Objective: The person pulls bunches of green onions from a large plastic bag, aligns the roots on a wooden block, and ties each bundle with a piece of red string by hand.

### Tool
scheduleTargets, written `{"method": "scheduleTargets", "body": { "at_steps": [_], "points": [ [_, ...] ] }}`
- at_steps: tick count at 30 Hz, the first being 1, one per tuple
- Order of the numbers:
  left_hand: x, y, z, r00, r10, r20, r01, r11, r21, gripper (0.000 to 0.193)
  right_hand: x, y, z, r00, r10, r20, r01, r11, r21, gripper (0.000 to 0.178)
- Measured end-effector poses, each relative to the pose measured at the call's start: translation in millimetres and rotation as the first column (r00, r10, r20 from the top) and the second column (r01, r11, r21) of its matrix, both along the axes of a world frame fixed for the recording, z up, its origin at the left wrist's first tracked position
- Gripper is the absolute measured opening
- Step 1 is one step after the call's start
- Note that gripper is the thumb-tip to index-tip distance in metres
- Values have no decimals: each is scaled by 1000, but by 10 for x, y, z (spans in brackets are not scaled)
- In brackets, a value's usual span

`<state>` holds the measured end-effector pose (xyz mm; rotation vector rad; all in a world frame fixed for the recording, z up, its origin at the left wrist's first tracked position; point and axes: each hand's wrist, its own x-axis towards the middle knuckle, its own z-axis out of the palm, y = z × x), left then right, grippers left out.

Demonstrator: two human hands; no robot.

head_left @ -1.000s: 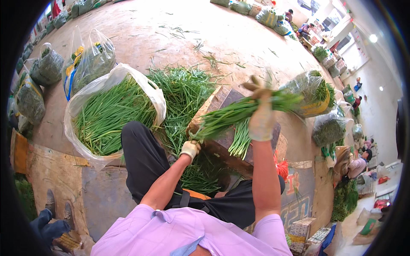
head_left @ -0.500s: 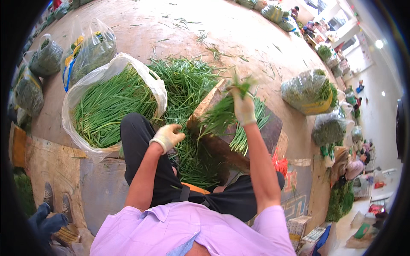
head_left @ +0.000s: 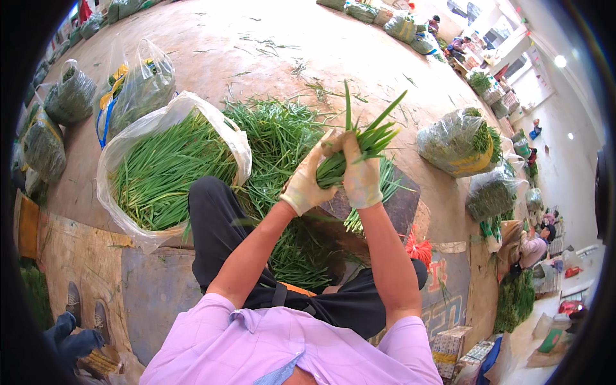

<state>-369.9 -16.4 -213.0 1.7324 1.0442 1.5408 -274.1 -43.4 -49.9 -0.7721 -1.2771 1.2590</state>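
Note:
Between my two gloved hands is a bunch of green chives (head_left: 375, 140), its leaf ends pointing up and to the right. My left hand (head_left: 309, 181) cups the bunch from the left, while my right hand (head_left: 362, 174) wraps around it from the right, thumb on top. Below and behind the right hand, more chives (head_left: 389, 183) with pale stem ends lie on a dark block-like stand (head_left: 407, 191). A loose heap of chives (head_left: 273, 131) spreads left of my hands. Farther left, a white plastic bag (head_left: 241, 146) is wide open and full of long chives (head_left: 173, 167).
Filled clear bags (head_left: 76, 96) stand at the far left, with another stuffed bag (head_left: 449, 144) on the right. A red stringy bundle (head_left: 418, 249) sits by my right knee. Another person (head_left: 534, 247) is at the far right. Loose leaves (head_left: 269, 46) litter the floor.
My left hand has risen from beside my knee to meet the right hand and now grips the bunch. The bunch has turned so its leaves point up and right.

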Motion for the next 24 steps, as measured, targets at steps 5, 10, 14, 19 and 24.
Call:
{"method": "scheduleTargets", "body": {
  "at_steps": [5,10,14,19,24],
  "points": [
    [324,-394,-288,998,8,60,14,931,-365,61,319,56,-50,994,-105,-34,105,995,-1,41],
    [312,-422,-1175,854,-47,517,296,862,-411,48,417,92,101,978,-93,-187,90,996,-26,45],
    [68,-540,-1655,970,-112,-216,-45,789,-613,37,318,70,204,965,-129,-226,125,992,-32,40],
    [45,-844,-1383,587,-629,-511,-251,459,-853,82,590,148,603,980,-125,-154,133,990,46,42],
    [-632,-531,-118,989,-135,56,142,802,-580,114,532,199,284,978,-181,103,187,981,-48,43]
  ]
}}
